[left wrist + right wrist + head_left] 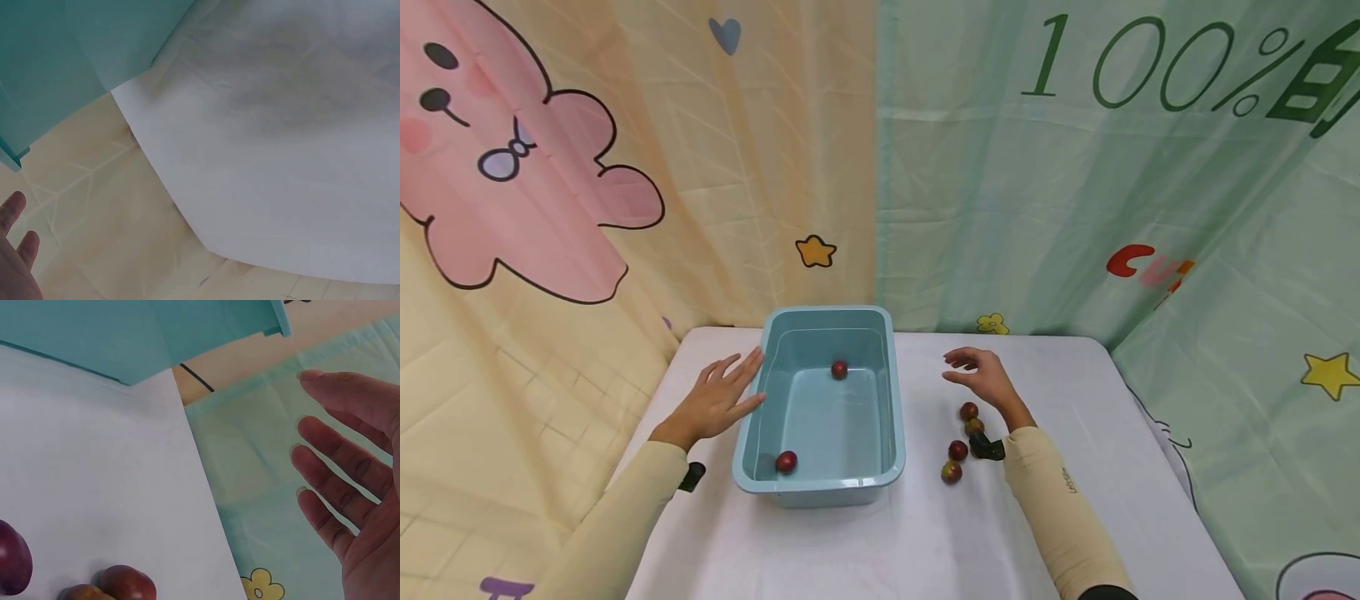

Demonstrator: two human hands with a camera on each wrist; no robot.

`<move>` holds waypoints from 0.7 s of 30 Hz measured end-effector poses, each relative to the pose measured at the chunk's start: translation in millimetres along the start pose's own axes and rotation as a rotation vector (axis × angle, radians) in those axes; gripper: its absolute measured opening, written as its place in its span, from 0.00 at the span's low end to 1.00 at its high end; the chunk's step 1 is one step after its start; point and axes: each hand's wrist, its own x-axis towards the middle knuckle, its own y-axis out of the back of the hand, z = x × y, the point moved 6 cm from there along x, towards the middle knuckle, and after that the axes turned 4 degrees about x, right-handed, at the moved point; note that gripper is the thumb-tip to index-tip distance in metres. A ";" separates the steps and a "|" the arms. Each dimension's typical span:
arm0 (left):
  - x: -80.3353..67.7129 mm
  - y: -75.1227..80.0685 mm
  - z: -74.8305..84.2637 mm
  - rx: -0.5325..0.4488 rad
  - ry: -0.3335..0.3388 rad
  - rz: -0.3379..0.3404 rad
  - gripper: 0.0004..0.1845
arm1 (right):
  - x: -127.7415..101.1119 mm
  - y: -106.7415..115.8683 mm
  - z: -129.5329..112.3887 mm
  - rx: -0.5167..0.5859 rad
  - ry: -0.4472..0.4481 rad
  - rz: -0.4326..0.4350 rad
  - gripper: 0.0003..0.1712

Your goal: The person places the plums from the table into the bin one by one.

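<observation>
A light blue plastic basin (820, 482) stands on the table with two dark red plums inside, one plum (839, 369) towards the far end and another plum (786, 462) in the near left corner. My left hand (718, 398) is at the basin's left rim, fingers spread and fairly straight, fingertips right at the edge. To the right of the basin, my right hand (983, 379) hovers over the table with fingers loosely bent and nothing between them. Several red and greenish plums (958, 450) lie below that hand, near its wrist; in the right wrist view a reddish plum (128, 586) shows at the bottom.
A white cloth covers the table (865, 554). Printed curtains (1000, 200) hang close behind its far edge and along both sides. Each wrist wears a small black device, the right device (987, 447) partly covering the plums in the head view.
</observation>
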 end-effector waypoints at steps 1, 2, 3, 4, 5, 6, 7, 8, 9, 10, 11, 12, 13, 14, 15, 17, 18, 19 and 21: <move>-0.4 0.3 0.3 0.000 -0.002 0.004 0.41 | -0.9 -0.3 1.6 0.009 -0.006 -0.001 0.20; -0.7 0.7 0.6 -0.002 -0.004 0.010 0.41 | -1.6 -0.6 3.5 0.017 -0.010 -0.003 0.20; -1.0 1.0 0.9 -0.004 -0.006 0.016 0.41 | -2.5 -1.1 5.2 0.023 -0.015 -0.007 0.20; -1.2 1.4 1.2 -0.003 -0.008 0.023 0.41 | -3.6 -1.4 7.1 0.032 -0.022 -0.010 0.21; -1.3 1.5 1.5 -0.004 -0.008 0.027 0.41 | -4.7 -1.6 9.1 0.038 -0.029 -0.012 0.21; -1.3 1.4 1.5 -0.005 -0.008 0.028 0.41 | -5.5 -2.0 11.9 0.042 -0.035 -0.011 0.21; -1.2 1.8 1.8 -0.005 -0.010 0.030 0.41 | -6.2 -2.3 14.2 0.042 -0.037 -0.012 0.22; -1.1 1.6 1.5 -0.004 -0.006 0.027 0.41 | -6.7 -2.5 16.9 0.047 -0.041 -0.011 0.22; -1.1 1.2 1.3 -0.001 -0.003 0.021 0.41 | -7.6 -2.7 19.0 0.044 -0.043 -0.012 0.22; -1.1 0.7 0.8 0.001 0.002 0.015 0.41 | -8.4 -2.9 22.0 0.047 -0.049 -0.009 0.22; -1.0 0.1 0.5 0.000 0.005 0.008 0.41 | -9.1 -3.4 25.0 0.047 -0.056 -0.008 0.21; -1.1 -0.1 0.4 0.000 0.006 0.004 0.41 | -9.7 -3.8 28.1 0.050 -0.063 -0.007 0.22; -1.1 -0.5 0.1 0.000 0.008 0.000 0.41 | -10.6 -4.0 30.5 0.053 -0.070 -0.007 0.22; -0.9 -1.3 -0.7 -0.001 0.012 -0.005 0.41 | -11.2 -4.3 33.2 0.060 -0.078 -0.004 0.22; -0.8 -1.4 -0.8 -0.002 0.012 -0.004 0.41 | -11.7 -4.7 35.7 0.059 -0.084 -0.002 0.22; -0.5 -1.6 -1.1 -0.001 0.010 -0.002 0.41 | -12.8 -5.5 40.0 0.063 -0.093 0.001 0.22; -0.5 -1.6 -1.3 -0.001 0.010 -0.001 0.41 | -13.3 -5.7 41.7 0.061 -0.095 0.005 0.22; -0.4 -1.7 -1.5 -0.001 0.010 0.001 0.41 | -13.7 -5.9 43.5 0.056 -0.098 0.008 0.22; -0.5 -1.3 -1.6 -0.001 0.010 0.004 0.41 | -14.4 -6.3 46.9 0.056 -0.107 0.012 0.22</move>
